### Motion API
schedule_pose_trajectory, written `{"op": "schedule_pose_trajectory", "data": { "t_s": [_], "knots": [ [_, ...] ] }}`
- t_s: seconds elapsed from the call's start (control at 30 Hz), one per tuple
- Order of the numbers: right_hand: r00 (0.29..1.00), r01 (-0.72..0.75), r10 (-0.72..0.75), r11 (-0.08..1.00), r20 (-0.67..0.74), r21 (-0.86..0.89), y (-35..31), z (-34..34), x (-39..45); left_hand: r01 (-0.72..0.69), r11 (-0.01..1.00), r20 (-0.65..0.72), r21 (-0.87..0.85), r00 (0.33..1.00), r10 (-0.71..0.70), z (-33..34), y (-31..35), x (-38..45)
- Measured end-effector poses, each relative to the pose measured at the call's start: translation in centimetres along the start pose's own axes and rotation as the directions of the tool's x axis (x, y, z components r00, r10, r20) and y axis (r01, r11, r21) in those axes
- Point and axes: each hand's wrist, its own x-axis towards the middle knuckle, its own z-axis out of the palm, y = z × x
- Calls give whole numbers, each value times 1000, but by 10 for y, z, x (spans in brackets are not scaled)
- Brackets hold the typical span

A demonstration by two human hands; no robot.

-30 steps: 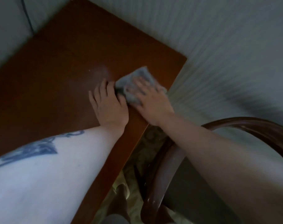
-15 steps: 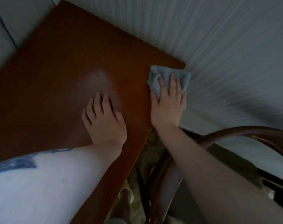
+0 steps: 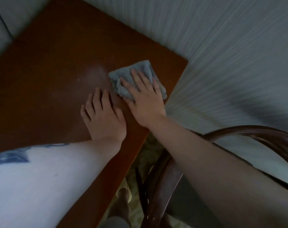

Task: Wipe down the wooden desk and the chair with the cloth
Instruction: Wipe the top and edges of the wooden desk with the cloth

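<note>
The right hand (image 3: 145, 97) is sweeping the grey cloth (image 3: 136, 78) back from the desk's (image 3: 49, 71) far right corner toward the middle — fingers flat, pressing, not gripping. The left hand (image 3: 103, 116) is resting flat beside it. The bentwood chair (image 3: 248, 134) is waiting untouched — desk-wiping is ongoing.

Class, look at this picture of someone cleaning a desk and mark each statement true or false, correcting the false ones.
1. The right hand presses flat on the cloth. True.
2. The cloth lies on the chair. False: it lies on the desk, near the corner by the wall.
3. The left hand rests flat on the bare desk. True.
4. The left hand grips the cloth. False: it lies beside the cloth and holds nothing.
5. The chair stands to the right of the desk. True.
</note>
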Motion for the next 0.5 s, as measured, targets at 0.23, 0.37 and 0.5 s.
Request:
{"op": "schedule_pose_trajectory", "data": {
  "t_s": [0.23, 0.37, 0.5],
  "knots": [
    [886, -459, 459, 888, -69, 16, 30, -5, -21, 0, 995, 1, -101, 1000, 0, -6, -7, 0],
    [986, 137, -127, 986, 107, -94, -25, 6, -62, -33, 927, -13, -375, 999, 30, -18, -18, -3],
    [995, -63, 73, 989, 67, -133, 8, -8, -24, -23, 941, -132, -338, 991, -23, -38, -56, -8]
  ]
}}
